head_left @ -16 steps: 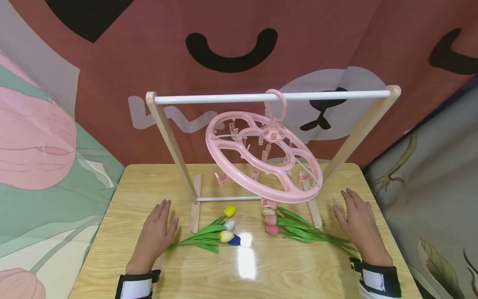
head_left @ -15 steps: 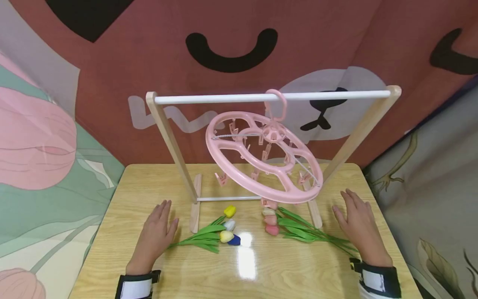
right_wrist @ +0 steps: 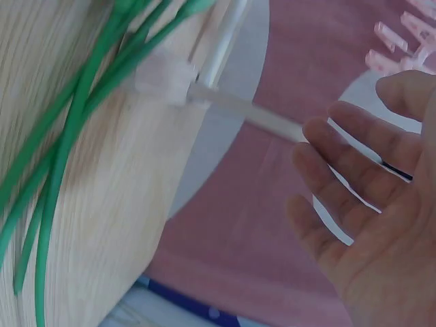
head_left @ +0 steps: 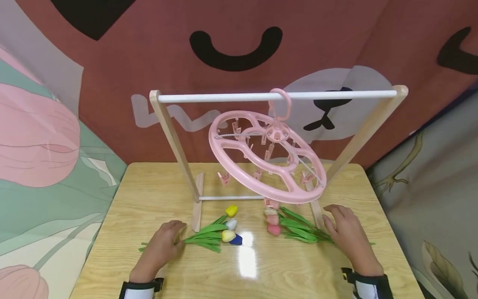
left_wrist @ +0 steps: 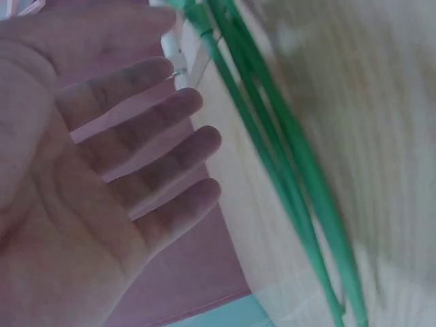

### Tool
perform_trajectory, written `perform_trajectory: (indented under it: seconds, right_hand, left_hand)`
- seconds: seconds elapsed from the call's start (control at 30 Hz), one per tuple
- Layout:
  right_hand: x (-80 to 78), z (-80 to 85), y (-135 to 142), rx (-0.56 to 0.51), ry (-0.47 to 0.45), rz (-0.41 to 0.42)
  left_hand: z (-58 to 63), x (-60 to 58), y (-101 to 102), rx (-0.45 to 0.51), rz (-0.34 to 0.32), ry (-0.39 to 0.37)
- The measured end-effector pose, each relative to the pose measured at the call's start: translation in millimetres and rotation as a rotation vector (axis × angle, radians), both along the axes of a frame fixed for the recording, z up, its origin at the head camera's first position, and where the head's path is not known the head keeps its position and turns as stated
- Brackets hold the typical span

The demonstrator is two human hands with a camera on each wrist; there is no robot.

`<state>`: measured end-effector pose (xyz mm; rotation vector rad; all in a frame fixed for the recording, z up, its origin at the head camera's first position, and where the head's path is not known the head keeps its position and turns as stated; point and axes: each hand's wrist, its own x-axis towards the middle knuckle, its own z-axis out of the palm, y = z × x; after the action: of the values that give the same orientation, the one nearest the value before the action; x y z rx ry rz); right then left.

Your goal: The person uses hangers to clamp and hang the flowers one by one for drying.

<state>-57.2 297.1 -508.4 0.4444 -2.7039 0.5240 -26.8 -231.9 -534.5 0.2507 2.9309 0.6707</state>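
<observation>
In the head view my left hand (head_left: 160,249) hovers over the stems of the left bunch of tulips (head_left: 210,236), whose heads are yellow, white, pale yellow and blue. The left wrist view shows its fingers (left_wrist: 160,146) loosely bent and apart from the green stems (left_wrist: 286,157), holding nothing. My right hand (head_left: 350,237) is above the stems of the right bunch of tulips (head_left: 298,226), with pink and cream heads. Its fingers (right_wrist: 340,191) are spread and slightly bent in the right wrist view, apart from the stems (right_wrist: 75,116).
A wooden rack (head_left: 169,141) with a white top rod (head_left: 216,98) stands at the back of the table (head_left: 231,286). From the rod hangs a tilted pink round clip hanger (head_left: 239,172) with several clips. A printed curtain (head_left: 239,79) is behind.
Both hands have come inward and nearer the table's front, over the tulip stems, their fingers more bent. The head view has shifted slightly. Tulips and hanger stay in place.
</observation>
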Motion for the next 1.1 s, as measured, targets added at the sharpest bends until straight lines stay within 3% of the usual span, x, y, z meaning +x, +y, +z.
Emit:
perform_trajectory:
  seconds: [0.13,0.37,0.53,0.67,0.9,1.1]
  right_hand:
    - [-1.2,-5.4,-12,-0.009,0.047,0.065]
    - [-1.6,-6.1,-33,-0.003,-0.006,0.096]
    - [-2.9,-8.8,-46,-0.011,-0.035,0.13]
    - [-4.2,-11.5,-59,-0.003,-0.008,0.184]
    - [-2.6,-16.5,-87,-0.007,0.033,0.281]
    - [0.1,-21.4,-113,-0.033,0.026,0.364]
  left_hand:
    - [-5.9,2.8,3,-0.008,-0.004,0.052]
    - [-13.7,5.1,5,-0.019,-0.013,0.118]
    - [-15.2,7.6,7,-0.026,-0.008,0.091]
    - [-16.3,9.8,9,-0.044,-0.009,0.083]
    - [-14.7,9.7,9,-0.098,-0.065,0.247]
    - [-4.3,5.9,9,-0.135,-0.116,0.375]
